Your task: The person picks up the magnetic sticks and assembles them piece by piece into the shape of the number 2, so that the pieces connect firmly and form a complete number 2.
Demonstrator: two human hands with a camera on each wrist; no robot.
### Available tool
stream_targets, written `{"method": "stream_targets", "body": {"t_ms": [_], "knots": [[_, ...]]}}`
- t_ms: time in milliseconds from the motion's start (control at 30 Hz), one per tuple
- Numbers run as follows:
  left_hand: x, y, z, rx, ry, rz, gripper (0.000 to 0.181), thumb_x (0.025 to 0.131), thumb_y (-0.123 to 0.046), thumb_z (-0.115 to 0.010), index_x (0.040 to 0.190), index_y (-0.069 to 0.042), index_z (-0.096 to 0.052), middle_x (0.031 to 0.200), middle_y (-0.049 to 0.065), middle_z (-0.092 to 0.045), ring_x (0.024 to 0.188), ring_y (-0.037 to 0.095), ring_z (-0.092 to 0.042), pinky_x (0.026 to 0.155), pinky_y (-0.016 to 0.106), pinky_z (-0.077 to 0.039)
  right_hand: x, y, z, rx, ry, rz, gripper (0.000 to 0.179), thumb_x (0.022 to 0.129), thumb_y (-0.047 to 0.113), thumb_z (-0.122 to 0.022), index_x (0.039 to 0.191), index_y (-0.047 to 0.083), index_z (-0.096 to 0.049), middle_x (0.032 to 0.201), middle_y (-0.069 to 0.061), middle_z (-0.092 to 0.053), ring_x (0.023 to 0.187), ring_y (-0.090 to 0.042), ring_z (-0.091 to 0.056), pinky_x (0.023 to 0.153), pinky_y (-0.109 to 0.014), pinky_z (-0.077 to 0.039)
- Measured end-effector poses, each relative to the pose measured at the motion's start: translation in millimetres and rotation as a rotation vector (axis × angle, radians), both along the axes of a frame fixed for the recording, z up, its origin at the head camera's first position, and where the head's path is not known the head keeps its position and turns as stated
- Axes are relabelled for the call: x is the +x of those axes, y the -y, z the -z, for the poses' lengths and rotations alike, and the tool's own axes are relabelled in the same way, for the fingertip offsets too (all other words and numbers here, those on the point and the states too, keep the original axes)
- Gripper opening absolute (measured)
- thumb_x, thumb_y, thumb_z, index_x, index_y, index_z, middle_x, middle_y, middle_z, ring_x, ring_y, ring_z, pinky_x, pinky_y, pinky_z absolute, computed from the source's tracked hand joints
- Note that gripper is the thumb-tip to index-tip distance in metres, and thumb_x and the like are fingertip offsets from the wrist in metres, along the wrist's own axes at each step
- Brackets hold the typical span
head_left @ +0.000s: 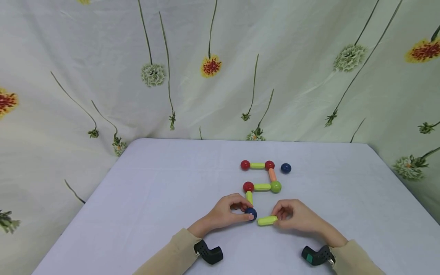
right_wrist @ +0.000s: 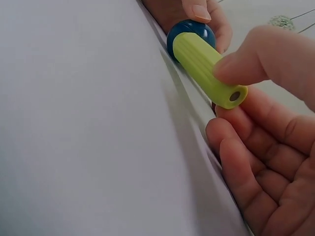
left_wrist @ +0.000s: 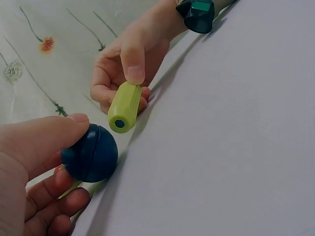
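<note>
My left hand pinches a dark blue ball between thumb and fingers. This ball sits at the near end of a yellow-green rod, whose far end meets a red ball. In my right hand a loose yellow-green rod is pinched near one end, its other end pointing at the blue ball. A small gap separates rod and ball in the left wrist view. A dark round spot marks the rod's end face in the right wrist view.
Beyond the hands, a zigzag of rods and balls continues through a green ball and an orange rod to two red balls at the far end. A separate blue ball lies right of it. Flowered cloth hangs behind the white table.
</note>
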State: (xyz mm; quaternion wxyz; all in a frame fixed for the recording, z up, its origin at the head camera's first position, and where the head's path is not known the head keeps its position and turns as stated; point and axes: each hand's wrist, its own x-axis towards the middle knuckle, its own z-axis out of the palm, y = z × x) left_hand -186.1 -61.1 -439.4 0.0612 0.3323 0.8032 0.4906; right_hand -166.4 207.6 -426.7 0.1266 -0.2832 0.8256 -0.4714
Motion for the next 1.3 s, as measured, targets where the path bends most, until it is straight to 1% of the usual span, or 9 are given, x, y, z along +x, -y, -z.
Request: {"method": "stream_targets", "body": {"t_ms": [133, 267, 367, 633, 1000, 1300], "knots": [[-0.5, -0.1, 0.2, -0.004, 0.013, -0.002, 0.026, 0.081, -0.025, -0.075, 0.103, -0.014, -0.069, 0.089, -0.008, -0.059, 0.085, 0.007, -0.055, 0.079, 0.024, -0.047, -3.7, -4.3, 3.3, 0.009, 0.001, 0.006, 0.014, 0.078, 0.009, -0.072, 0.091, 0.009, -0.065, 0.082, 0.001, -0.061, 0.072, -0.010, -0.055, 0.066, -0.023, -0.048], [-1.0, 0.0, 1.5, -0.002, 0.005, -0.001, 0.025, 0.081, -0.025, -0.075, 0.102, -0.014, -0.069, 0.088, -0.006, -0.059, 0.084, 0.008, -0.055, 0.078, 0.024, -0.047, -5.8, -6.7, 4.4, 0.003, 0.017, 0.020, 0.014, 0.079, 0.009, -0.070, 0.092, 0.007, -0.065, 0.083, 0.000, -0.061, 0.072, -0.010, -0.054, 0.066, -0.023, -0.047], [-0.9, 0.0, 2.0, -0.001, -0.001, 0.000, 0.025, 0.081, -0.025, -0.074, 0.102, -0.013, -0.069, 0.088, -0.005, -0.059, 0.084, 0.009, -0.055, 0.077, 0.024, -0.047, -6.2, -7.2, 3.8, -0.011, 0.030, 0.027, 0.014, 0.080, 0.009, -0.070, 0.093, 0.006, -0.065, 0.083, -0.001, -0.061, 0.072, -0.010, -0.054, 0.066, -0.022, -0.047], [-0.7, -0.1, 1.4, 0.009, 0.016, 0.004, 0.026, 0.080, -0.023, -0.075, 0.103, -0.011, -0.069, 0.088, -0.008, -0.059, 0.084, 0.008, -0.055, 0.077, 0.024, -0.047, -5.4, -7.9, 2.4, -0.045, 0.039, 0.031, 0.016, 0.081, 0.010, -0.070, 0.094, 0.002, -0.065, 0.082, -0.002, -0.061, 0.072, -0.010, -0.054, 0.065, -0.021, -0.047], [-1.2, -0.1, 2.1, 0.019, 0.009, 0.008, 0.026, 0.080, -0.022, -0.075, 0.103, -0.011, -0.069, 0.088, -0.007, -0.060, 0.084, 0.008, -0.055, 0.077, 0.024, -0.048, -5.8, -6.9, 3.3, -0.055, 0.053, 0.048, 0.018, 0.082, 0.011, -0.070, 0.097, 0.002, -0.065, 0.084, -0.004, -0.062, 0.073, -0.011, -0.054, 0.066, -0.021, -0.048], [-1.4, 0.5, 2.3, 0.029, 0.002, 0.014, 0.024, 0.081, -0.023, -0.075, 0.102, -0.012, -0.069, 0.088, -0.004, -0.060, 0.084, 0.011, -0.056, 0.077, 0.024, -0.048, -5.9, -3.9, 5.4, -0.048, 0.034, 0.062, 0.018, 0.084, 0.013, -0.070, 0.097, 0.003, -0.065, 0.087, -0.005, -0.063, 0.076, -0.011, -0.057, 0.068, -0.022, -0.050]]}}
